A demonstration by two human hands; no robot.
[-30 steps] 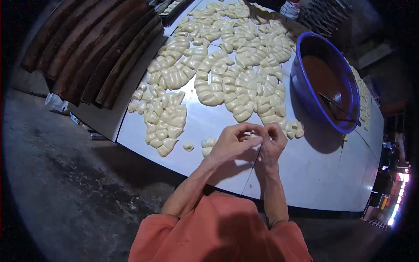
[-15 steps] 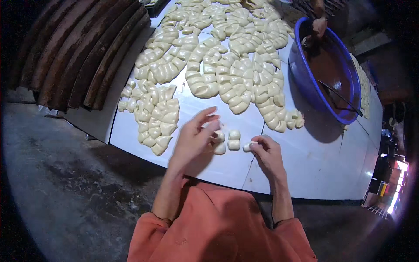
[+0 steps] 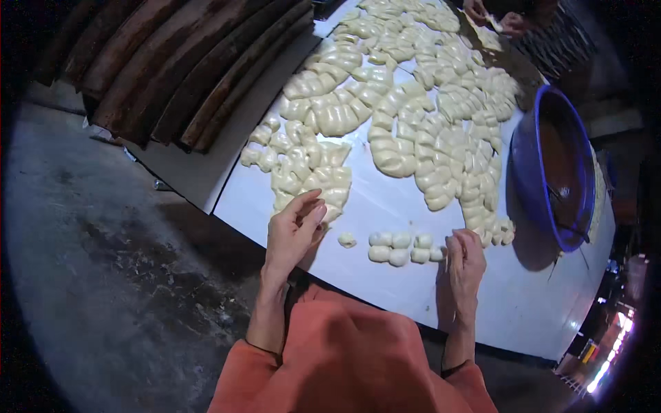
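My left hand (image 3: 295, 230) hovers over the near edge of the white table (image 3: 537, 303), fingers slightly curled, holding nothing that I can see, right beside a cluster of pale dough pieces (image 3: 313, 175). My right hand (image 3: 465, 258) rests on the table with its fingertips against a small group of dough lumps (image 3: 403, 246). One single lump (image 3: 347, 239) lies between the two hands. Many more shaped dough pieces (image 3: 427, 103) cover the far part of the table.
A blue basin (image 3: 530, 165) with brown liquid stands at the table's right side. Long dark wooden planks (image 3: 172, 76) lean to the left of the table. Another person's hands (image 3: 496, 17) work at the far end. Grey concrete floor (image 3: 89, 261) lies to the left.
My hands were joined together above the table; they have since parted. Small dough lumps now lie in a group on the table between them, and my left hand has moved left.
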